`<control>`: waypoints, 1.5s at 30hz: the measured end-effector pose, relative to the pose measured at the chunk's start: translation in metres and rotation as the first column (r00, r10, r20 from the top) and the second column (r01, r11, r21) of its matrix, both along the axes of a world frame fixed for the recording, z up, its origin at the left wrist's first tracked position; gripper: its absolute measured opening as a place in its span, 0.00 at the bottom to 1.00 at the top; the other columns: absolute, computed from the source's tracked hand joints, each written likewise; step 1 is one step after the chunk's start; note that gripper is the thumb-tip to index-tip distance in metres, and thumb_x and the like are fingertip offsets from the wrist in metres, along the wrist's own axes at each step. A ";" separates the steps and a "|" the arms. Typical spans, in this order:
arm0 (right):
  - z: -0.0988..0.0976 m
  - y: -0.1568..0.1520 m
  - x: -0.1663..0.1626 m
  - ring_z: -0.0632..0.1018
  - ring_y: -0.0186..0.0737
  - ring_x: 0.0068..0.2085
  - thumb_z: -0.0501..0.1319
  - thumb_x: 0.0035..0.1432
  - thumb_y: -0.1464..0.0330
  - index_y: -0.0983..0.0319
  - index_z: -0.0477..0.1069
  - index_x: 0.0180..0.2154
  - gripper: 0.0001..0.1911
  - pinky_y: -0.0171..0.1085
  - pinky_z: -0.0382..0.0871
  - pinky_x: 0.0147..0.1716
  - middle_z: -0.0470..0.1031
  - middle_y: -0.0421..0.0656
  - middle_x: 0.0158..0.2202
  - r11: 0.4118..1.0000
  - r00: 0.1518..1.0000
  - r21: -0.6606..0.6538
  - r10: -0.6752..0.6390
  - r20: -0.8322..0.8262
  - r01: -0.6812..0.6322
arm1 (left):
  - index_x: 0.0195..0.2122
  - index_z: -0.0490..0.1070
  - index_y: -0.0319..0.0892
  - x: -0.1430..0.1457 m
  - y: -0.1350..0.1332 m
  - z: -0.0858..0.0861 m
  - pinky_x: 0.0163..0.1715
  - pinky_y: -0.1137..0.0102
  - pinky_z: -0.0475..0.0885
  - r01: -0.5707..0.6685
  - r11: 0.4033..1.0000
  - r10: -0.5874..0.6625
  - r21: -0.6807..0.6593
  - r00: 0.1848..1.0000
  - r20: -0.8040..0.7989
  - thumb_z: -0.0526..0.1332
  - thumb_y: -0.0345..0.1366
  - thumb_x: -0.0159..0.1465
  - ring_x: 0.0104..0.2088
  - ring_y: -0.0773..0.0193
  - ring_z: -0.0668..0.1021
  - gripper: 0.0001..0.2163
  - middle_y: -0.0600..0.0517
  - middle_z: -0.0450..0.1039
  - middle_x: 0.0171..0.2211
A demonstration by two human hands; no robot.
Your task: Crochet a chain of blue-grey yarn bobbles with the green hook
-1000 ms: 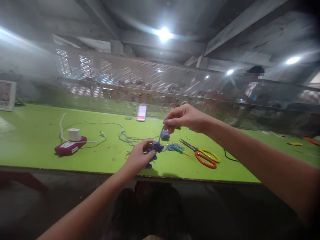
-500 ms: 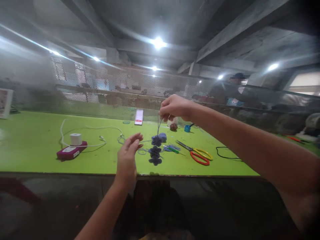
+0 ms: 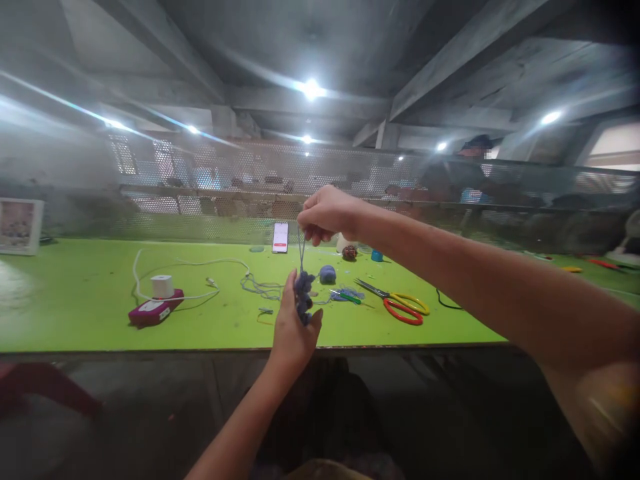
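Observation:
My right hand (image 3: 325,215) is raised above the green table (image 3: 75,313) and pinches the top of a blue yarn strand (image 3: 301,250). A string of small blue crocheted flowers (image 3: 303,297) hangs from that strand. My left hand (image 3: 293,327) is below, fingers closed round the hanging flowers. A small blue yarn ball (image 3: 327,273) lies on the table just behind them, with loose blue yarn (image 3: 260,288) to its left.
Red-and-yellow scissors (image 3: 400,307) and a green-handled hook (image 3: 345,297) lie right of the flowers. A white charger on a magenta power bank (image 3: 156,303) with a white cable sits left. A lit phone (image 3: 280,237) stands by the mesh fence. A person stands beyond the fence.
My right hand lifted the strand so the flowers hang free. My left hand let go, opened, then closed on the hanging flowers again. The view shifted slightly.

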State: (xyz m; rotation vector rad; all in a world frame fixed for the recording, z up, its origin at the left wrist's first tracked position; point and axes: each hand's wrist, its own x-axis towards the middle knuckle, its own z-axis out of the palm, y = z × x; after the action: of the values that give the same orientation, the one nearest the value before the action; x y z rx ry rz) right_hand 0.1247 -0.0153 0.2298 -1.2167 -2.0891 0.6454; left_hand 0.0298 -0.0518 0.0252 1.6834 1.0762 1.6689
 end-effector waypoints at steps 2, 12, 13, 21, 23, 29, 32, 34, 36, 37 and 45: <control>0.000 0.002 0.001 0.71 0.30 0.17 0.61 0.49 0.80 0.66 0.68 0.20 0.10 0.28 0.60 0.14 0.71 0.42 0.17 1.000 0.999 0.014 -0.025 0.022 0.024 | 0.65 0.51 0.46 0.000 0.000 -0.001 0.52 0.60 0.70 0.146 0.985 -0.136 -0.098 0.985 0.102 0.64 0.30 0.57 0.49 0.56 0.77 0.35 0.41 0.71 0.55; -0.009 0.036 0.025 0.73 0.33 0.18 0.61 0.51 0.79 0.65 0.67 0.20 0.10 0.28 0.62 0.13 0.71 0.44 0.16 0.962 0.990 -0.252 -0.128 -0.067 0.107 | 0.48 0.67 0.39 -0.009 -0.016 -0.003 0.43 0.61 0.75 0.709 0.675 -0.478 -0.203 0.630 0.612 0.70 0.28 0.52 0.46 0.48 0.81 0.22 0.41 0.79 0.44; -0.012 0.042 0.028 0.73 0.33 0.19 0.61 0.51 0.79 0.65 0.68 0.21 0.10 0.28 0.63 0.13 0.72 0.45 0.17 0.956 0.988 -0.275 -0.127 -0.084 0.099 | 0.46 0.68 0.39 -0.011 -0.017 -0.003 0.43 0.60 0.75 0.729 0.652 -0.489 -0.208 0.614 0.619 0.70 0.28 0.52 0.46 0.47 0.81 0.21 0.41 0.79 0.44; -0.029 0.066 0.054 0.72 0.31 0.19 0.63 0.54 0.79 0.66 0.71 0.22 0.10 0.28 0.66 0.15 0.76 0.47 0.21 0.921 0.962 -0.377 -0.005 -0.272 -0.102 | 0.43 0.73 0.37 -0.017 -0.015 -0.008 0.43 0.62 0.76 0.734 0.648 -0.502 -0.203 0.612 0.612 0.70 0.25 0.53 0.48 0.48 0.80 0.16 0.42 0.79 0.45; -0.032 0.070 0.057 0.72 0.31 0.19 0.64 0.54 0.79 0.66 0.72 0.23 0.09 0.28 0.65 0.15 0.77 0.47 0.22 0.913 0.951 -0.381 0.023 -0.309 -0.145 | 0.43 0.74 0.36 -0.018 -0.015 -0.008 0.43 0.63 0.76 0.743 0.638 -0.508 -0.204 0.604 0.614 0.70 0.25 0.52 0.47 0.48 0.80 0.16 0.42 0.78 0.45; -0.041 0.078 0.060 0.75 0.32 0.20 0.64 0.54 0.78 0.66 0.72 0.24 0.08 0.29 0.68 0.18 0.78 0.48 0.23 0.912 0.914 -0.341 0.080 -0.398 -0.228 | 0.44 0.73 0.39 -0.020 -0.010 -0.011 0.45 0.59 0.75 0.743 0.624 -0.453 -0.241 0.596 0.663 0.68 0.21 0.49 0.46 0.47 0.80 0.20 0.44 0.76 0.48; -0.040 0.073 0.060 0.77 0.33 0.22 0.63 0.56 0.77 0.65 0.72 0.26 0.07 0.30 0.70 0.20 0.80 0.48 0.26 0.915 0.887 -0.290 0.131 -0.442 -0.280 | 0.45 0.72 0.40 -0.021 -0.007 -0.013 0.45 0.61 0.74 0.709 0.657 -0.421 -0.256 0.627 0.656 0.66 0.20 0.48 0.47 0.48 0.80 0.23 0.44 0.77 0.44; -0.038 0.067 0.060 0.77 0.33 0.22 0.63 0.56 0.77 0.65 0.72 0.27 0.06 0.30 0.70 0.20 0.80 0.47 0.26 0.916 0.874 -0.268 0.151 -0.462 -0.300 | 0.46 0.72 0.39 -0.020 -0.006 -0.013 0.45 0.63 0.73 0.698 0.672 -0.424 -0.249 0.638 0.643 0.64 0.18 0.46 0.47 0.49 0.80 0.24 0.44 0.78 0.43; -0.036 0.060 0.060 0.77 0.33 0.22 0.62 0.56 0.78 0.66 0.72 0.27 0.06 0.30 0.71 0.20 0.79 0.48 0.25 0.917 0.868 -0.262 0.150 -0.473 -0.302 | 0.47 0.72 0.40 -0.020 -0.007 -0.012 0.46 0.62 0.72 0.705 0.669 -0.435 -0.235 0.628 0.646 0.62 0.17 0.44 0.47 0.49 0.80 0.27 0.44 0.78 0.45; -0.035 0.057 0.060 0.77 0.33 0.22 0.62 0.56 0.78 0.66 0.72 0.27 0.06 0.30 0.71 0.20 0.79 0.48 0.25 0.918 0.866 -0.263 0.144 -0.478 -0.298 | 0.47 0.72 0.40 -0.019 -0.008 -0.011 0.47 0.61 0.71 0.708 0.668 -0.437 -0.229 0.622 0.650 0.61 0.16 0.43 0.47 0.49 0.80 0.28 0.44 0.78 0.45; -0.026 0.033 0.055 0.77 0.33 0.20 0.58 0.59 0.79 0.66 0.71 0.28 0.08 0.29 0.70 0.18 0.78 0.46 0.23 0.923 0.844 -0.233 0.150 -0.516 -0.306 | 0.46 0.74 0.40 -0.022 -0.010 -0.013 0.52 0.52 0.66 0.764 0.620 -0.482 -0.177 0.549 0.683 0.63 0.20 0.45 0.49 0.45 0.78 0.25 0.44 0.77 0.47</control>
State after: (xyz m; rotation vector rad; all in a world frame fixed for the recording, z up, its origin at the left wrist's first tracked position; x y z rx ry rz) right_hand 0.1794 0.0172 0.2043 -0.8332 -1.7464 1.2894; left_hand 0.0075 -0.0613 0.0127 0.9432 0.3850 1.1512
